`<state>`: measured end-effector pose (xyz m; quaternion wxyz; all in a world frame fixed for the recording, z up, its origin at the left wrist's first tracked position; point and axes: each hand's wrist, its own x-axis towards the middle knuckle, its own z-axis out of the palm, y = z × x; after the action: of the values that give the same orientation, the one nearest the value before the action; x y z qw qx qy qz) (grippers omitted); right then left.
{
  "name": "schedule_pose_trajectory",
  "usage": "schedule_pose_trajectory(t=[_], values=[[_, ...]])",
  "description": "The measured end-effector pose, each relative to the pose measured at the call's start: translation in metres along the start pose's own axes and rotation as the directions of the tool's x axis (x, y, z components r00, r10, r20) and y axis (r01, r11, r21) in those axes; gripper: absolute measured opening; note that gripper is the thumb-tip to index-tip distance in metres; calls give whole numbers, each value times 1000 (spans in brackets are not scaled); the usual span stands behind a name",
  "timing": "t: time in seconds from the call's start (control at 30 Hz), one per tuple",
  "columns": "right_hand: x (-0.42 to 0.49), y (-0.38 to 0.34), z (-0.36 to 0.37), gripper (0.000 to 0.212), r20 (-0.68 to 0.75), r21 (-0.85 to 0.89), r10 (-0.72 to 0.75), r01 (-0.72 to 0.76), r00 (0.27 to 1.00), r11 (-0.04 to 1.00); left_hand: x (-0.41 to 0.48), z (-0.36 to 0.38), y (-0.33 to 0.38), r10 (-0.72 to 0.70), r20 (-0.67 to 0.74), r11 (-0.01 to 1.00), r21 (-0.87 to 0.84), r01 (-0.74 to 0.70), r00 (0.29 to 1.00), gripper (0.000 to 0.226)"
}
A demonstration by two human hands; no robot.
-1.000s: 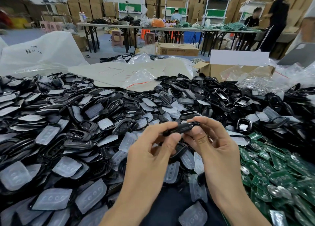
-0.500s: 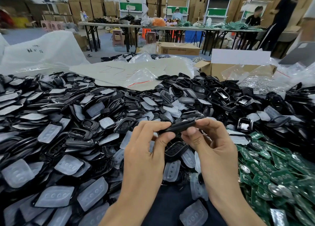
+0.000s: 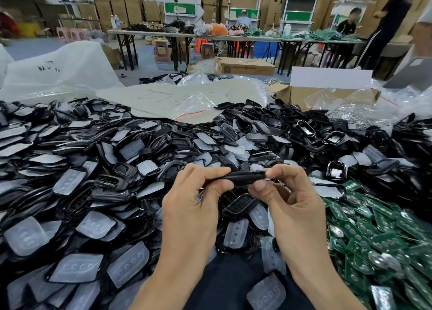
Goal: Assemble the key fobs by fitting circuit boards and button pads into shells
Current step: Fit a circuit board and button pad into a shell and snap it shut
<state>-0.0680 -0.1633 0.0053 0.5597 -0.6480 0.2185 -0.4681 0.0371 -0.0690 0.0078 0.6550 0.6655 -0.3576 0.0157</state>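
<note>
**partsbin_joe:** What's being held over that pile?

**fobfixer:** A slim black key fob (image 3: 243, 177), matte plastic. We're seeing it edge-on, hovering above the heap at centre. The left hand (image 3: 194, 207) is pinching one end between thumb and curled fingers, and the right hand (image 3: 287, 204) is pinching the other end the same way. Its long axis is running side to side, with the right end sitting slightly higher.

**partsbin_joe:** And the stuff underneath?

**fobfixer:** Glossy black shells (image 3: 109, 181), rounded and hollow, are lying mixed with frosted, rubbery-looking button pads (image 3: 77, 266) that have little dimples. Flat green circuit boards (image 3: 374, 237) with shiny round discs are piling up on the right. Behind them, a brown cardboard box (image 3: 322, 94) is sitting open next to a crinkly clear plastic bag (image 3: 194, 106).
</note>
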Motion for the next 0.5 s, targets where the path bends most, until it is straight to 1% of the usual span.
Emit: schedule_pose_trajectory(t=[0.17,0.3,0.4,0.5], values=[[1,-2,-1,13,20,4,-7,7,1000,1000,1,-1,-1,2,11,1000,5,-2,1000,26],[-1,-1,0,15,29,0,-5,5,1000,1000,1,-2,-2,13,5,1000,4,-13,1000,29],[0,-1,1,16,10,25,-13,13,1000,1000,0,-1,-2,6,12,1000,-10,-6,1000,23],[1,0,0,15,3,26,-21,20,1000,999,-1,1,-1,-19,81,1000,-5,20,997,14]])
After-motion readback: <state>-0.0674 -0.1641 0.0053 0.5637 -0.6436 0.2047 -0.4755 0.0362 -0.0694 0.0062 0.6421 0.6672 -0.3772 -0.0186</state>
